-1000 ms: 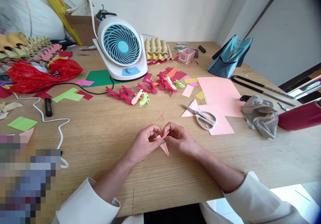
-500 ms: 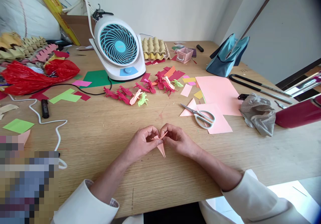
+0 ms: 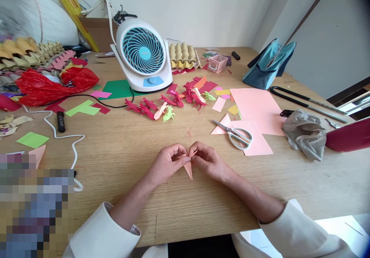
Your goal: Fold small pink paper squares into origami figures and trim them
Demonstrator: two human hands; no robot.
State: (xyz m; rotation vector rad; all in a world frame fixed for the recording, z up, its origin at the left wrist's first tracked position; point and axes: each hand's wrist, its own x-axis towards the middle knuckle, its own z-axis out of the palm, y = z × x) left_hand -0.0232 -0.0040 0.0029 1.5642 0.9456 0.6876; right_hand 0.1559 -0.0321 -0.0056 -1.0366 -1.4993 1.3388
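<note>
Between my hands is a small folded piece of salmon-pink paper (image 3: 188, 170), its long point with a split tip hanging downward. My left hand (image 3: 171, 158) pinches its body between thumb and fingers. A thin strip of the same paper sticks up where my right hand (image 3: 206, 160) pinches it with thumb and forefinger. The fingers hide part of the folds. Beyond my hands lie several finished paper figures in red, pink and green, among them a light green figure (image 3: 169, 114). White-handled scissors (image 3: 238, 138) rest on pink paper (image 3: 260, 144) to the right.
A white fan (image 3: 170, 77) stands at the back, beside egg trays (image 3: 182, 54). A black marker (image 3: 61, 122) and white cord (image 3: 75, 150) lie left. Rightward are a blue bag (image 3: 260, 73), a crumpled grey cloth (image 3: 303, 133) and a dark red bottle (image 3: 349, 134).
The whole view has shifted slightly, so things appear a little further right. Both hands keep hold of the folded paper, with only slight finger movement.
</note>
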